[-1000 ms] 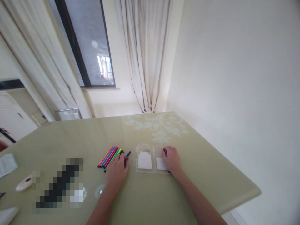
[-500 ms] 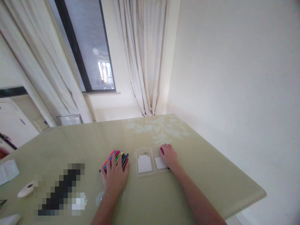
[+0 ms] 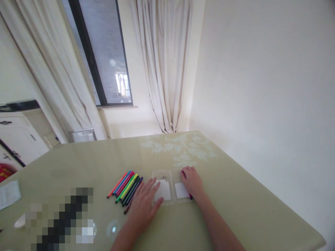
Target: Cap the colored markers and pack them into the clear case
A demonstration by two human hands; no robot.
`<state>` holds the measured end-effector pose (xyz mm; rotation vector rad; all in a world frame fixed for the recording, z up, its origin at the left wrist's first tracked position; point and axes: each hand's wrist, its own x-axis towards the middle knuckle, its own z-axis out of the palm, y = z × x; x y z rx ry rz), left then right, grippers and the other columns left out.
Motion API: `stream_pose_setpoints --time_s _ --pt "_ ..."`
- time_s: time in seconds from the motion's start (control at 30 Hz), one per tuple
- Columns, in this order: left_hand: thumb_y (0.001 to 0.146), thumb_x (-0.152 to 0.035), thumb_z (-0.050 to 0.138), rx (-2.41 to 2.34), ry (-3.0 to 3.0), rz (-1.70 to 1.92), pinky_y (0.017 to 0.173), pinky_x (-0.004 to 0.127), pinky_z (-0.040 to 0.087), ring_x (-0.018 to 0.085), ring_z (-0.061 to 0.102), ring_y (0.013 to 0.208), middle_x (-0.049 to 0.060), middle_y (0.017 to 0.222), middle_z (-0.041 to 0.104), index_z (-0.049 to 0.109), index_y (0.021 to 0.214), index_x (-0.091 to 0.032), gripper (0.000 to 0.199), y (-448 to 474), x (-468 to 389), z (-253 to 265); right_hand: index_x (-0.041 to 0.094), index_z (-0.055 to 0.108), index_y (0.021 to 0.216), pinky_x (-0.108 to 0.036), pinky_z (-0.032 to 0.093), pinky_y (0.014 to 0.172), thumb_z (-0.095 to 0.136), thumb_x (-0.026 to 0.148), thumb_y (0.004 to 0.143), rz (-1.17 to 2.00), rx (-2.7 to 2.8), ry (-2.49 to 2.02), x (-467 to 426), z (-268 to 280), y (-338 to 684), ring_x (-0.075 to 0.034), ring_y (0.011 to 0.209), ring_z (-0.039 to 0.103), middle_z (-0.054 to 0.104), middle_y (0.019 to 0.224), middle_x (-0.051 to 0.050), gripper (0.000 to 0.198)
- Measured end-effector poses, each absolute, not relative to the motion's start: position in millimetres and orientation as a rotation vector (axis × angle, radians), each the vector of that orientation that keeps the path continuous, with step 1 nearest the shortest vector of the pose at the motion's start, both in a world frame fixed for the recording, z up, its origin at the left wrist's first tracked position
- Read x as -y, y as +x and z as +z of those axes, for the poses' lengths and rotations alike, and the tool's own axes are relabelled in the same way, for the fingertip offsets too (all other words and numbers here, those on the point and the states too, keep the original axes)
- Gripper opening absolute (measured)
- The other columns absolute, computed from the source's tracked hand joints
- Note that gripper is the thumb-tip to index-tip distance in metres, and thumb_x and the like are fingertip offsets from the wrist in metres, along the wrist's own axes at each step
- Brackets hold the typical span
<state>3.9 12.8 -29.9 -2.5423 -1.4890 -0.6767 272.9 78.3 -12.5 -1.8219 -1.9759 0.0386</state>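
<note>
A fan of coloured markers (image 3: pixel 126 186), capped and side by side, lies on the table left of centre. Just right of them, my left hand (image 3: pixel 145 200) is open, its spread fingertips over the left edge of an opened clear plastic case (image 3: pixel 171 174). White paper (image 3: pixel 164 191) shows in the left half of the case, and another white piece (image 3: pixel 181 190) in the right half. Curled over that right half, my right hand (image 3: pixel 193 181) grips a dark pink marker (image 3: pixel 191 196); most of it is hidden beneath the fingers and palm.
A light green table (image 3: pixel 222 209) with a pale leaf pattern at its far end carries everything. At left lie a folded whitish item (image 3: pixel 9 194) and a blurred-out dark object (image 3: pixel 62 219). A wall (image 3: pixel 261 87) runs along the right side; curtains (image 3: pixel 164 62) hang beyond.
My left hand has moved right, off the markers and to the case's left edge, leaving the markers uncovered. My right hand stays at the case's right half. The view has shifted slightly.
</note>
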Motion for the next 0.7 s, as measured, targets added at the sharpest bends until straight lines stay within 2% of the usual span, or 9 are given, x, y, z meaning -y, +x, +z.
stream_pose_setpoints --time_s 0.1,0.2,0.4,0.5,0.57,0.7 --pt "0.099 -0.052 0.054 1.376 -2.716 -0.627 0.118 0.051 0.041 0.027 0.048 0.143 0.002 0.159 0.048 0.047 0.151 -0.036 0.055 18 -9 -36 0.022 0.067 0.091 -0.033 0.043 0.088 0.051 0.024 0.1 0.011 1.971 -1.808 -80 -15 273 -0.025 0.103 0.056 0.069 0.102 -0.007 0.018" --pt "0.1 -0.053 0.052 1.419 -2.781 -0.594 0.116 0.05 0.045 0.026 0.051 0.142 0.002 0.157 0.05 0.048 0.15 -0.036 0.053 22 -8 -39 0.023 0.066 0.089 -0.034 0.043 0.089 0.052 0.023 0.098 -0.018 1.968 -1.796 -82 -16 272 -0.025 0.102 0.056 0.068 0.101 -0.008 0.016" --pt "0.099 -0.05 0.056 1.508 -2.835 -0.577 0.118 0.051 0.043 0.026 0.048 0.144 0.001 0.159 0.047 0.048 0.15 -0.038 0.053 20 -9 -36 0.022 0.058 0.082 -0.036 0.043 0.087 0.057 0.03 0.094 -0.013 1.921 -1.76 -85 -19 274 -0.027 0.097 0.057 0.066 0.094 -0.009 0.015" --pt "0.099 -0.05 0.056 1.541 -2.853 -0.56 0.119 0.051 0.041 0.026 0.046 0.145 0.0 0.16 0.046 0.047 0.151 -0.038 0.053 22 -8 -34 0.023 0.053 0.079 -0.034 0.042 0.08 0.055 0.037 0.094 0.045 1.812 -1.693 -88 -18 278 -0.025 0.087 0.058 0.064 0.084 -0.007 0.021" --pt "0.099 -0.05 0.056 1.552 -2.863 -0.557 0.12 0.051 0.041 0.026 0.046 0.145 0.0 0.16 0.045 0.048 0.151 -0.038 0.054 22 -8 -32 0.024 0.049 0.075 -0.031 0.04 0.07 0.052 0.046 0.095 0.138 1.739 -1.66 -88 -15 281 -0.022 0.073 0.056 0.059 0.072 -0.003 0.03" --pt "0.099 -0.052 0.056 1.572 -2.867 -0.582 0.12 0.051 0.041 0.026 0.046 0.145 0.0 0.16 0.046 0.049 0.15 -0.038 0.054 22 -7 -31 0.025 0.039 0.061 -0.029 0.029 0.057 0.044 0.063 0.095 0.302 1.659 -1.603 -82 -3 289 -0.016 0.053 0.042 0.042 0.053 0.004 0.052"
